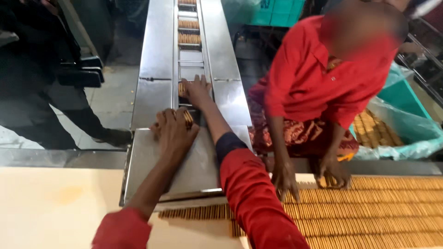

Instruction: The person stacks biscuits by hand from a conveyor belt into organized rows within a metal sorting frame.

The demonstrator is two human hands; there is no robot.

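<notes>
At far left, a person in dark clothes [27, 78] stands on the grey floor [115, 99], beside the steel conveyor [154, 55]. Below lies a pale table [55, 207], bare at this end.

Next comes the left hand [173, 131], its red sleeve [121, 229] low in the view. It lies palm down on the steel plate [194, 170] at the conveyor's near end, fingers curled close over a short stack of biscuits [188, 118]; it seems to grip the stack, though the knuckles hide most of it.

Just right and further up the channel, the right hand [197, 90] reaches out flat, fingers spread moderately wide. It presses on another biscuit stack [181, 87] in the narrow slotted track [190, 60]. Whether it grasps that stack or only touches it I cannot tell. More stacks [189, 24] sit in the track's compartments beyond, well apart from the hand.

Right of the conveyor, a co-worker in a red shirt [318, 74] bends over the table. That person's two hands [285, 180] [336, 173] rest on long rows of biscuits [378, 207] standing on edge, which cover the table's right part and reach under the wearer's right sleeve [256, 198].

At far right, a teal plastic-lined bin [406, 124] holds further biscuits [371, 131].
</notes>
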